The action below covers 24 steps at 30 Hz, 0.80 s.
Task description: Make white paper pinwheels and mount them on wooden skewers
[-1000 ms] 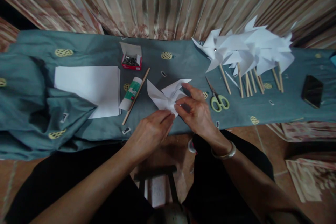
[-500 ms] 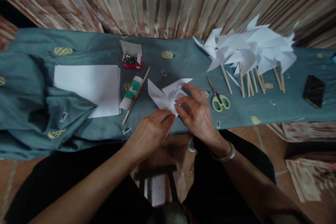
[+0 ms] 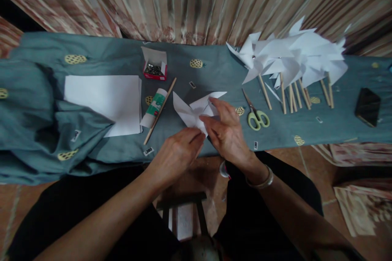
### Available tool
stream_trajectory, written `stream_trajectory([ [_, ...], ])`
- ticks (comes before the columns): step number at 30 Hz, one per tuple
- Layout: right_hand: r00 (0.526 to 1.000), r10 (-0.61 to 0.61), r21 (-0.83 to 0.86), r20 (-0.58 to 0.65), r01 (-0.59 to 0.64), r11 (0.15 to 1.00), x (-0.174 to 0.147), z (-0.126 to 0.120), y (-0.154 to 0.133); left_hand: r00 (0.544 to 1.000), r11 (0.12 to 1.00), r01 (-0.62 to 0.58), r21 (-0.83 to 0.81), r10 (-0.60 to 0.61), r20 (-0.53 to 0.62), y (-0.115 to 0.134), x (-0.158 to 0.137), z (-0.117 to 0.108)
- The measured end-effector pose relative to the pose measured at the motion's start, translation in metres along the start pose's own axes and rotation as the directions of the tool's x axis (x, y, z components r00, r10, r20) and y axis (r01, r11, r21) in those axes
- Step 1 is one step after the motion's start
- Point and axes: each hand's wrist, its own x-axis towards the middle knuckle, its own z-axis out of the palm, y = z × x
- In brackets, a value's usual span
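Note:
A white paper pinwheel with folded, pointed blades is held just above the cloth near the table's front edge. My left hand pinches its lower edge, fingers closed. At the pinwheel's right side, my right hand grips the paper, its thumb near the centre and the index finger on the upper right blade. A wooden stick leans along a green and white glue stick to the left. Scissors with pale green handles lie to the right of my right hand.
A stack of white paper lies at left, partly under bunched cloth. An open red box holds small metal pins. Several finished pinwheels on sticks lie at back right, with a dark phone beyond.
My right thumb and index finger have shifted slightly left over the pinwheel, the thumb now nearer its centre. My left hand keeps its pinch.

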Motion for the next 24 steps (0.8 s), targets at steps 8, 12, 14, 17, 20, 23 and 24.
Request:
stream_trajectory([
  [8,0.995,-0.071,-0.053,0.063,0.074,0.996,-0.008,0.004,-0.002,1.0,1.0,-0.007,-0.015,0.006,-0.025,0.001,0.001,-0.001],
  [12,0.993,-0.111,-0.047,0.044,0.113,0.993,-0.015,0.01,0.002,0.996,1.0,-0.009,-0.019,0.008,-0.086,-0.008,0.001,-0.01],
  [14,0.99,-0.136,-0.06,0.045,0.139,0.989,-0.016,0.012,0.003,0.993,1.0,0.012,0.017,-0.01,-0.117,-0.015,0.0,-0.016],
  [17,0.986,-0.163,-0.067,0.044,0.166,0.984,-0.016,0.015,0.002,0.988,0.998,0.047,0.04,-0.04,-0.152,-0.024,0.001,-0.022],
  [20,0.983,-0.186,-0.081,0.006,0.185,0.979,-0.013,0.018,0.002,0.987,0.998,0.054,0.033,-0.048,-0.156,-0.029,0.004,-0.022],
  [23,0.98,-0.197,-0.107,-0.036,0.192,0.976,-0.011,0.021,0.003,0.99,0.997,0.069,0.045,-0.063,-0.125,-0.029,0.007,-0.016],
  [24,0.979,-0.197,-0.112,-0.044,0.191,0.975,-0.01,0.022,0.004,0.991,0.996,0.078,0.05,-0.072,-0.11,-0.029,0.008,-0.014],
])
